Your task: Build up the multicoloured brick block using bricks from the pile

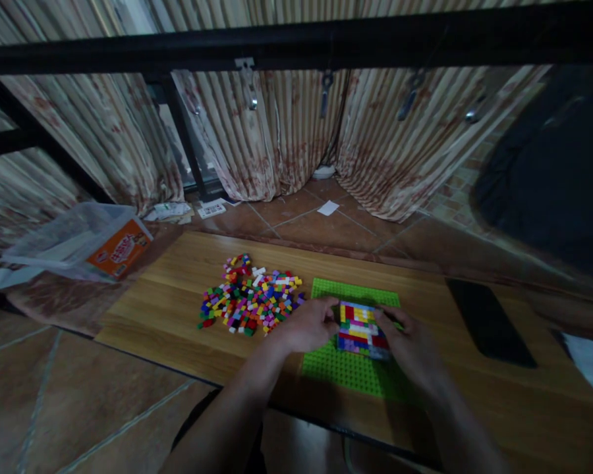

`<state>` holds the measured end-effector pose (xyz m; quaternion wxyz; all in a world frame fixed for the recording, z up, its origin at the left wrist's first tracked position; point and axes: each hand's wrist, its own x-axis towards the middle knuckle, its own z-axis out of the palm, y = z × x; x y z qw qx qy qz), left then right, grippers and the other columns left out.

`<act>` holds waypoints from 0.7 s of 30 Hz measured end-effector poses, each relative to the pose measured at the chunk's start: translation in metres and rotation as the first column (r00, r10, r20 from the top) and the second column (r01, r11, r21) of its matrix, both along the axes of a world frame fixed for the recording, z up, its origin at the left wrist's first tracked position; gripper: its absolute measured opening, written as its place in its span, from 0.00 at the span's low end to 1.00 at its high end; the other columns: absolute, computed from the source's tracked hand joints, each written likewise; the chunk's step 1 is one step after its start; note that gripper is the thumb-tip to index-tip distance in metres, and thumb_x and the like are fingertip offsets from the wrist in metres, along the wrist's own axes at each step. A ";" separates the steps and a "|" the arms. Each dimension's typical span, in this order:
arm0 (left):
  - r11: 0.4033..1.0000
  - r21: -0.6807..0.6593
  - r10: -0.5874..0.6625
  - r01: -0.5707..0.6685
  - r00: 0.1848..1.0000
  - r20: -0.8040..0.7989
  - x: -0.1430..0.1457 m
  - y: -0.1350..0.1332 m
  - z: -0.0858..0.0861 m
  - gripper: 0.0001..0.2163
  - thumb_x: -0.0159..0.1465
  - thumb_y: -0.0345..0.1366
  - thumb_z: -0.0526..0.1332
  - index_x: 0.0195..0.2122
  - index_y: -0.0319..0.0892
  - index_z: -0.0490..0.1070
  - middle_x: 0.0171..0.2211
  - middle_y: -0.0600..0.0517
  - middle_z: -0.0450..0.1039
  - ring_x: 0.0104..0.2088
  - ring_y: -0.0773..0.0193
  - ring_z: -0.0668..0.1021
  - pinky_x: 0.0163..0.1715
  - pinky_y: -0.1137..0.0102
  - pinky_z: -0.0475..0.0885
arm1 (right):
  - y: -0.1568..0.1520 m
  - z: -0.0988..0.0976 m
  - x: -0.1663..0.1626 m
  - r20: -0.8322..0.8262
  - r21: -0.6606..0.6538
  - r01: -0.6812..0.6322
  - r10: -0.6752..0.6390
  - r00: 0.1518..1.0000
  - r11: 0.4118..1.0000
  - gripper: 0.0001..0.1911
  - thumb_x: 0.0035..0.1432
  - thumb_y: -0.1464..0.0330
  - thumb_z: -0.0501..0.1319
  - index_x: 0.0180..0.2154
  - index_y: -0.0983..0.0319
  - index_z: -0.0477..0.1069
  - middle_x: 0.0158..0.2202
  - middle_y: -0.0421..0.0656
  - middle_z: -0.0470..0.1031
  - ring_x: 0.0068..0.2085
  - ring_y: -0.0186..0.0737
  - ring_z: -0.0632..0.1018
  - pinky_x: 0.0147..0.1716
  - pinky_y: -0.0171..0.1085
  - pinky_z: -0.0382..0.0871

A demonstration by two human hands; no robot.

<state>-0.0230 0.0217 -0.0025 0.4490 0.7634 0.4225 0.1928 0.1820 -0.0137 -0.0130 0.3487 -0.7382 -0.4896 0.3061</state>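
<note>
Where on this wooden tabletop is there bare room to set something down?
One broad free patch of tabletop lies left of the loose toy bricks; another lies between the green baseplate and the flat black slab. It's crowded at the bricks and over the baseplate, where the left hand and right hand hold the multicolored brick panel.

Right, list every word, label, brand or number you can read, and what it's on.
No text reads clearly enough to quote.
Orange label on the clear bin: pale lettering, too blurred.
Printed card on the tiled floor: print too small.
Loose bricks, green baseplate: no readable text.
</note>
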 end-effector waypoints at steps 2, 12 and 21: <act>0.997 0.065 0.039 -0.036 0.998 -0.052 0.004 0.000 0.002 0.13 0.57 0.26 0.55 0.41 0.41 0.73 0.29 0.51 0.76 0.28 0.64 0.76 0.27 0.72 0.69 | 0.003 0.000 -0.001 0.018 0.002 0.016 -0.017 1.000 1.000 0.23 0.52 0.52 0.60 0.41 0.62 0.79 0.35 0.49 0.81 0.34 0.49 0.81 0.33 0.43 0.72; 0.937 0.221 0.287 -0.272 0.957 -0.034 0.015 0.005 -0.003 0.19 0.61 0.27 0.53 0.51 0.39 0.73 0.42 0.46 0.79 0.41 0.59 0.79 0.46 0.67 0.74 | 0.013 -0.002 -0.005 0.096 -0.005 0.020 -0.020 0.995 1.000 0.27 0.51 0.49 0.59 0.41 0.63 0.79 0.29 0.49 0.81 0.28 0.49 0.79 0.27 0.42 0.70; 0.663 0.547 0.697 -0.511 0.688 -0.201 -0.049 0.030 0.009 0.18 0.59 0.27 0.56 0.49 0.38 0.74 0.46 0.42 0.77 0.48 0.53 0.76 0.54 0.60 0.68 | 0.011 0.000 -0.002 0.269 -0.017 -0.001 0.005 0.963 1.000 0.28 0.55 0.49 0.53 0.44 0.62 0.78 0.33 0.50 0.81 0.30 0.49 0.79 0.31 0.44 0.70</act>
